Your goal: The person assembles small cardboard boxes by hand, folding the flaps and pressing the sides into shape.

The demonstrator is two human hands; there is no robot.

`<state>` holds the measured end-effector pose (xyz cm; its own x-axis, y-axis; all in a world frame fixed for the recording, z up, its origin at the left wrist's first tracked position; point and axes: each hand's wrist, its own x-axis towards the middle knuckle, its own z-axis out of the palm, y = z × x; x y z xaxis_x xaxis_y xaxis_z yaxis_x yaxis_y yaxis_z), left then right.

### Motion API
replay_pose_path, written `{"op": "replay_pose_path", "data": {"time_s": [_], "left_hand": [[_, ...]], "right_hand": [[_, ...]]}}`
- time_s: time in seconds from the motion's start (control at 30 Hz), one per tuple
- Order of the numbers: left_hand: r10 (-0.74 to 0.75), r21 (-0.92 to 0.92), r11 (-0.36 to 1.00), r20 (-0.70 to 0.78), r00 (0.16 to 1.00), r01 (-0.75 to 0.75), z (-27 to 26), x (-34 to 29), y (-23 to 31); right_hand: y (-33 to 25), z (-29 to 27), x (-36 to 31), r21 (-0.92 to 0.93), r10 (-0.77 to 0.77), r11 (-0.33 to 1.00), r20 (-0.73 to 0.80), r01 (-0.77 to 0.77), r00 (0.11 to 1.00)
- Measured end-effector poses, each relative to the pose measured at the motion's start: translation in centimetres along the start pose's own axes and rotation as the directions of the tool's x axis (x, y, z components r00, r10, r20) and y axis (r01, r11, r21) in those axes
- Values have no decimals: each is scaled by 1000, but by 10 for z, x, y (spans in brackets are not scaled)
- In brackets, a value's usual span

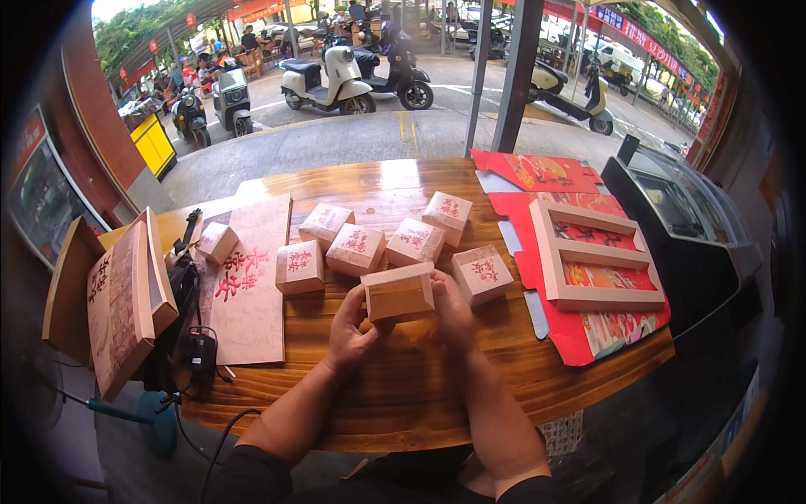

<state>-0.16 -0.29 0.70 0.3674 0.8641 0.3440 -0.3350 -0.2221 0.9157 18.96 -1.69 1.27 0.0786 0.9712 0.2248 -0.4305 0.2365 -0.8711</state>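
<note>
Between my two hands is a small pale-pink cardboard box (399, 299), tilted so that its brown inner side faces me. My left hand (349, 333) is closed around its left end, the thumb low at the near edge. At the opposite end, my right hand (454, 312) grips the side, its fingers partly hidden behind the card. Just beyond my hands sit several closed small pink boxes with red lettering, among them a pink box (356, 249) straight ahead and a pink box (483, 275) near my right hand.
A flat pink printed board (252, 311) lies left, with a small box (217, 242) on it. Farther left stand a large pink box (126, 307) and a black device with cables (200, 351). At right, a pink divided frame (558, 296) rests on red printed card (520, 220). Scooters (332, 82) stand outside.
</note>
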Motion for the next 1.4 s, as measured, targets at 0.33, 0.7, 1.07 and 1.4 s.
{"op": "replay_pose_path", "data": {"time_s": [0.33, 0.7, 1.07, 1.4], "left_hand": [[80, -27, 996, -53, 995, -82, 8, 7, 8], [109, 41, 993, -13, 994, -109, 1, 0, 3], [163, 230, 962, -46, 985, -149, -6, 2, -2], [235, 46, 971, -67, 970, -233, 5, 4, 2]], "right_hand": [[-16, 11, -10, -368, -249, 881, 177, 299, 952], [-23, 15, -9, -519, -294, 789, 152, 330, 944], [-15, 16, -9, -447, -349, 814, 135, 371, 927], [-25, 19, -7, -423, -380, 804, 177, 419, 908]]}}
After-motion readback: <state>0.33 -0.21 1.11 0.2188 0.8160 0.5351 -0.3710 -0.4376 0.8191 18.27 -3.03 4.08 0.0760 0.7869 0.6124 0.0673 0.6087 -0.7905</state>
